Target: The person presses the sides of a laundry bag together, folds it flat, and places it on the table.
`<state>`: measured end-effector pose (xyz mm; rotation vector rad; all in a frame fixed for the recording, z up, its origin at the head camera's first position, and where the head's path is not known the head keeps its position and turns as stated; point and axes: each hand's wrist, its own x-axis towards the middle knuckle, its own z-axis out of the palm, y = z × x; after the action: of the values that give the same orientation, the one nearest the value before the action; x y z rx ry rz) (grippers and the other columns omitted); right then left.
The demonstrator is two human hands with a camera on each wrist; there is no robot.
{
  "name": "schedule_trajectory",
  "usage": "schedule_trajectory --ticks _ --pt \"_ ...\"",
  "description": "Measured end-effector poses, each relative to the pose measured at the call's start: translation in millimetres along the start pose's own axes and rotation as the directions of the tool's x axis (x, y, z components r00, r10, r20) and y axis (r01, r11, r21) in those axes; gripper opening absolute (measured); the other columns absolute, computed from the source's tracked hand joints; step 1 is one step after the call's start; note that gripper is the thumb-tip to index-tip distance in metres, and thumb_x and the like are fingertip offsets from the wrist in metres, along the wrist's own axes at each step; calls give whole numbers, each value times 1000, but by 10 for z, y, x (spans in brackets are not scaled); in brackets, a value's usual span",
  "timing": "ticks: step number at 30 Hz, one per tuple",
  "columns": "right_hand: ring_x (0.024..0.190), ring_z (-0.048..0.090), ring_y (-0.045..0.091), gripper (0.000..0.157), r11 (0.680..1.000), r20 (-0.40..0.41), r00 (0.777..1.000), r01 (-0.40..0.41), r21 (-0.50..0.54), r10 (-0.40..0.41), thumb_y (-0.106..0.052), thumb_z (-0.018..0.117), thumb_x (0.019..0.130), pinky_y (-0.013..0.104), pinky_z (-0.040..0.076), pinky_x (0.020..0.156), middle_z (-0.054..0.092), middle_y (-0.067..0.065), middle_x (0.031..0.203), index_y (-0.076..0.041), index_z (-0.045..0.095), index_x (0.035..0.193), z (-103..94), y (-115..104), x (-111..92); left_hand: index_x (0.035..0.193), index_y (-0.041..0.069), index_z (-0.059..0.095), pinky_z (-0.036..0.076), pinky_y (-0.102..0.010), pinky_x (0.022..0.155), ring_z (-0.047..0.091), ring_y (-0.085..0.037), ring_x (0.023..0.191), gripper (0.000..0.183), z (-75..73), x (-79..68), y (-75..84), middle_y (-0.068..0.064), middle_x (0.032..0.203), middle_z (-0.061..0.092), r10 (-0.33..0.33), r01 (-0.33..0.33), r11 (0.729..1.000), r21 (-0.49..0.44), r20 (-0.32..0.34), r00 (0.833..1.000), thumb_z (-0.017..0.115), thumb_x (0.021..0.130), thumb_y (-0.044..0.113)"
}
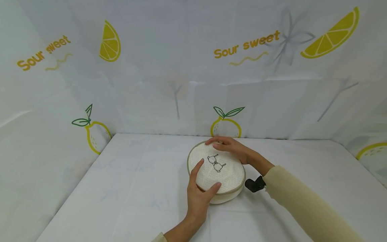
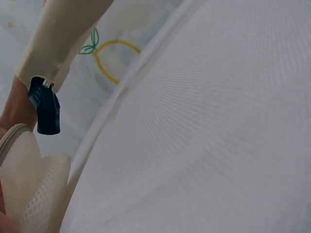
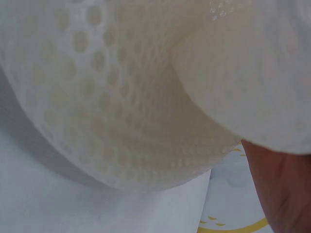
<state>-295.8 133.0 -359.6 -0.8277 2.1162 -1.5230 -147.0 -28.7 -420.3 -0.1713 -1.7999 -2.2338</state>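
Observation:
A round white mesh laundry bag (image 1: 225, 176) with beige piping and a dark eyeglasses-like drawing on its top is held slightly tilted between both hands. On its near left side, my left hand (image 1: 198, 198) grips the rim, thumb and index finger spread on the top; its other fingers are hidden. My right hand (image 1: 232, 148) holds the far right rim, fingers lying over the edge. Part of the mesh bag (image 2: 39, 189) shows at lower left in the left wrist view. Its holed side (image 3: 112, 97) fills much of the right wrist view, close up.
A white cloth covers the table (image 1: 136, 188). Behind it hangs a white curtain (image 1: 151, 84) with lemon prints and lettering. A black wrist device (image 1: 255, 184) sticks out at the right sleeve (image 1: 302, 201).

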Motion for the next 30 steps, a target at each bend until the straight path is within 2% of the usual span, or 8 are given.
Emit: schedule_trajectory --ticks 6,12,20,25,30 --pt "130 34 24 36 999 4 1000 -15 -31 16 -35 58 94 40 33 102 46 1 139 -18 62 126 34 52 -3 144 30 39 34 -24 102 40 -16 129 86 0 24 -21 3 144 41 -48 47 999 -19 -20 999 81 73 6" --pt "130 35 25 37 1000 12 1000 -21 -20 21 -34 58 93 39 36 101 46 1 140 -18 61 126 56 110 -11 145 29 38 31 -23 104 37 -15 131 89 -9 34 -42 4 145 38 -78 78 997 -28 -22 997 82 72 6" --pt "130 36 23 36 999 10 999 -36 -11 36 -34 59 93 41 33 102 45 0 140 -20 61 126 69 162 -15 146 30 37 33 -22 102 38 -15 130 91 -13 22 -46 4 145 38 -100 99 995 -21 -13 995 82 71 5" --pt "130 35 24 37 1000 10 1000 -29 5 28 -32 58 94 41 33 102 45 0 140 -18 60 127 77 184 -21 145 34 37 32 -29 104 37 -15 129 91 -23 26 -72 5 145 38 -120 120 993 -15 -13 993 82 71 5" --pt "131 34 24 38 1000 13 1000 -23 17 22 -32 56 94 45 28 104 46 1 140 -17 59 128 85 221 -29 144 35 37 30 -37 106 37 -16 129 91 -28 32 -86 5 145 38 -136 136 991 -9 -16 991 82 71 6"
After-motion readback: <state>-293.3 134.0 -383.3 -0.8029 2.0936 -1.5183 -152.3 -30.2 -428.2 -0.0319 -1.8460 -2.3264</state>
